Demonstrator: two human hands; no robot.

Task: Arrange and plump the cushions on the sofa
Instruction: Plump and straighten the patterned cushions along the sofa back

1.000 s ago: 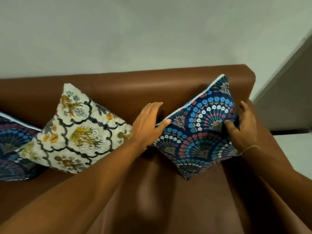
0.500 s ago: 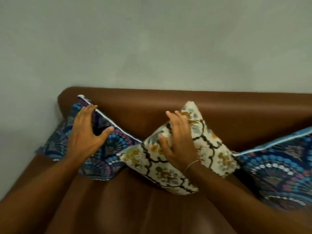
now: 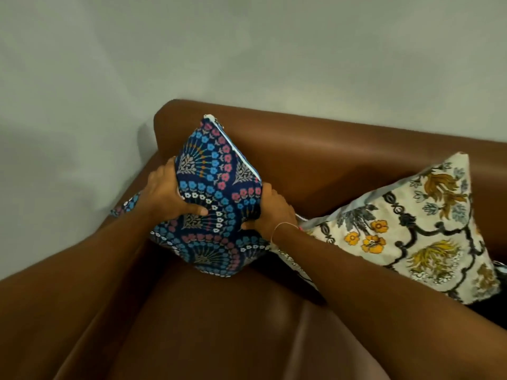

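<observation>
Blue cushion [image 3: 216,198] squeezed between left hand [image 3: 167,194] and right hand [image 3: 271,209] on brown sofa [image 3: 315,154], grey wall [image 3: 247,50] behind.

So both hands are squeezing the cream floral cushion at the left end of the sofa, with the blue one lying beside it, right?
Not quite. The head view shows the left hand and right hand squeezing the blue patterned cushion at the left end of the sofa; the cream floral cushion is the one lying beside it.
</observation>
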